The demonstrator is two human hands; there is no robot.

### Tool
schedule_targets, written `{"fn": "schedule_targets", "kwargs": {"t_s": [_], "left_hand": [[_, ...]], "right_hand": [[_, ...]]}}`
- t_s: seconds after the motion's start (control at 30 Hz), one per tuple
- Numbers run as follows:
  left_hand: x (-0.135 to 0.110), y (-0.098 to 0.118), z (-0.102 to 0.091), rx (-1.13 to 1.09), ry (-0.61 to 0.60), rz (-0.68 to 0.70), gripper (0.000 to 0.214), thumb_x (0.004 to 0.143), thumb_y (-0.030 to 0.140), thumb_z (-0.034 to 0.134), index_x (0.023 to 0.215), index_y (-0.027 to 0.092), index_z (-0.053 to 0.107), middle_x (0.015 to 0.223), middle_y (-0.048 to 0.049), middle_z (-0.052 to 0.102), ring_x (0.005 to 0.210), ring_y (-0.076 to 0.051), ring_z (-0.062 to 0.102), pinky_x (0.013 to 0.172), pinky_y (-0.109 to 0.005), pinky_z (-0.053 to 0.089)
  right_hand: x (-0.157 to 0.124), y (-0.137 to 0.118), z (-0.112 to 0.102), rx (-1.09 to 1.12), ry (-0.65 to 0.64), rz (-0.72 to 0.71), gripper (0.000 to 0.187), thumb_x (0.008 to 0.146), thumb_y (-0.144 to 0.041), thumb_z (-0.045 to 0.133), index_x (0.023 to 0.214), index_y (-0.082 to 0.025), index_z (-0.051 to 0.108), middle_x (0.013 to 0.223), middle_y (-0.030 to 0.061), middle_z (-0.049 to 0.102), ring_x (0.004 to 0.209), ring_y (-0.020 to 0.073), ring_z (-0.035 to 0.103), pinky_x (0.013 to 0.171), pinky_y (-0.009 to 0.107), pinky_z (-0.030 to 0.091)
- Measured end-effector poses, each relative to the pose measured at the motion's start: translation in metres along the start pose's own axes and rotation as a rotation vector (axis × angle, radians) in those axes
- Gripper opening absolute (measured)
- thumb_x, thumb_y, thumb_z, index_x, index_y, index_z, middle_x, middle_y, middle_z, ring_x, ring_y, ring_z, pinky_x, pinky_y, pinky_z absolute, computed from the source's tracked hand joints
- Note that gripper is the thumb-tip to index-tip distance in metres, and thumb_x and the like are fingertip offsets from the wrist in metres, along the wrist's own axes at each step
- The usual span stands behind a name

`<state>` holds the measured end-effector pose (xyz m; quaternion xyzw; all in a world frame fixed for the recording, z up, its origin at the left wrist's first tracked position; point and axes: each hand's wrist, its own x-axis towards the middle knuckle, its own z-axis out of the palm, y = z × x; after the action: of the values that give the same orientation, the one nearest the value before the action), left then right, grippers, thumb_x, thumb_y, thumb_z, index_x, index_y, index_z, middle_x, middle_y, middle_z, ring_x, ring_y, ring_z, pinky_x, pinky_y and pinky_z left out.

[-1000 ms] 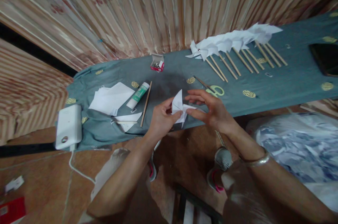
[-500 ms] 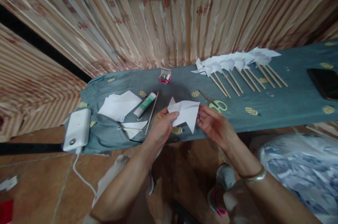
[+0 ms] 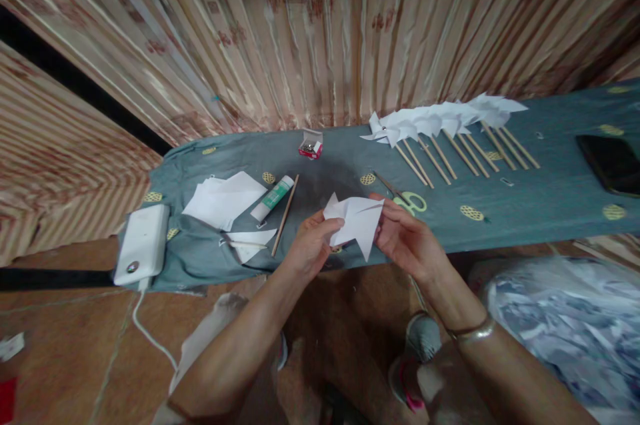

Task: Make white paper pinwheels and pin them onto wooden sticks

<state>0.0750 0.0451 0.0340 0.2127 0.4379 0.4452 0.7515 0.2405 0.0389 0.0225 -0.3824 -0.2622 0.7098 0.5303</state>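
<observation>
A white paper pinwheel [image 3: 357,219] with pointed, partly folded blades is held above the near edge of the table. My left hand [image 3: 315,241] pinches its left side, thumb on top and fingers underneath. Along the right edge, my right hand [image 3: 403,235] has its curled fingers against the paper, some of them hidden behind it. Just beyond that hand lie scissors [image 3: 414,203] with green handles. Left of my left hand are a thin wooden stick [image 3: 286,215] and a green-and-white glue tube [image 3: 273,198].
Finished pinwheels [image 3: 440,119] on sticks lie in a row at the back right. White paper sheets [image 3: 223,198], a small red box [image 3: 311,145] of metal pins, a white power bank [image 3: 143,245] with a cable and a dark phone [image 3: 607,161] rest on the cloth-covered table [image 3: 540,208].
The pinwheel and both hands have shifted slightly right and down. My right fingers now reach a little further behind the paper's right edge. The camera view has moved slightly.
</observation>
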Motion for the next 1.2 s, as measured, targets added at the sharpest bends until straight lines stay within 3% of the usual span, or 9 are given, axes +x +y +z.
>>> {"fn": "schedule_targets", "kwargs": {"t_s": [0.17,0.23,0.33,0.5,0.8,1.0,1.2], "left_hand": [[0.003,-0.005,0.000,0.098,0.040,0.191,0.035,0.046,0.015,0.079,0.080,0.014,0.070,0.069,0.0010,0.070,0.061,-0.012,0.060,0.064,-0.024,0.046],[0.004,-0.006,0.001,0.178,0.045,0.238,0.032,0.047,0.015,0.078,0.077,0.015,0.069,0.066,0.0026,0.068,0.058,-0.012,0.058,0.061,-0.023,0.044],[0.003,-0.006,0.002,0.289,0.024,0.263,0.026,0.048,0.015,0.076,0.072,0.016,0.068,0.062,0.0036,0.065,0.054,-0.010,0.054,0.056,-0.022,0.041],[-0.001,-0.008,0.003,0.347,-0.022,0.261,0.026,0.049,0.016,0.075,0.074,0.015,0.068,0.063,0.0026,0.065,0.055,-0.011,0.054,0.056,-0.022,0.042],[-0.005,-0.007,0.002,0.356,-0.065,0.245,0.029,0.051,0.017,0.076,0.078,0.015,0.068,0.067,0.0013,0.066,0.058,-0.012,0.055,0.058,-0.022,0.043],[-0.003,-0.009,0.002,0.309,-0.045,0.218,0.030,0.049,0.016,0.078,0.077,0.015,0.070,0.065,0.0022,0.067,0.056,-0.011,0.055,0.057,-0.022,0.043],[0.001,-0.003,0.002,0.026,0.006,0.120,0.033,0.045,0.017,0.082,0.076,0.012,0.071,0.068,-0.0020,0.072,0.061,-0.014,0.063,0.067,-0.026,0.049]], "right_hand": [[-0.005,-0.018,-0.004,-0.198,0.017,-0.169,0.034,0.078,-0.050,0.063,0.099,-0.025,0.072,0.121,0.0049,0.068,0.119,0.0254,0.057,0.103,0.040,0.041],[-0.005,-0.021,-0.006,-0.350,0.040,-0.226,0.036,0.072,-0.049,0.072,0.101,-0.027,0.072,0.121,0.0041,0.068,0.117,0.0241,0.057,0.103,0.039,0.041],[-0.005,-0.018,-0.007,-0.458,0.005,-0.175,0.042,0.061,-0.043,0.084,0.099,-0.028,0.072,0.107,0.0036,0.073,0.103,0.0216,0.064,0.092,0.037,0.048],[-0.004,-0.011,-0.004,-0.425,-0.013,-0.050,0.036,0.058,-0.041,0.085,0.089,-0.025,0.074,0.085,0.0028,0.076,0.077,0.0162,0.068,0.072,0.030,0.053],[-0.001,-0.011,-0.001,-0.362,0.028,-0.017,0.029,0.056,-0.035,0.086,0.080,-0.022,0.075,0.076,0.0005,0.075,0.063,0.0117,0.063,0.062,0.026,0.049],[0.003,-0.010,-0.001,-0.365,0.089,-0.044,0.033,0.053,-0.043,0.086,0.078,-0.023,0.075,0.076,0.0010,0.075,0.065,0.0131,0.063,0.066,0.028,0.049],[0.005,-0.014,-0.014,-0.296,0.113,-0.077,0.040,0.067,-0.057,0.075,0.091,-0.025,0.074,0.101,0.0055,0.075,0.096,0.0202,0.066,0.085,0.031,0.049]]}}
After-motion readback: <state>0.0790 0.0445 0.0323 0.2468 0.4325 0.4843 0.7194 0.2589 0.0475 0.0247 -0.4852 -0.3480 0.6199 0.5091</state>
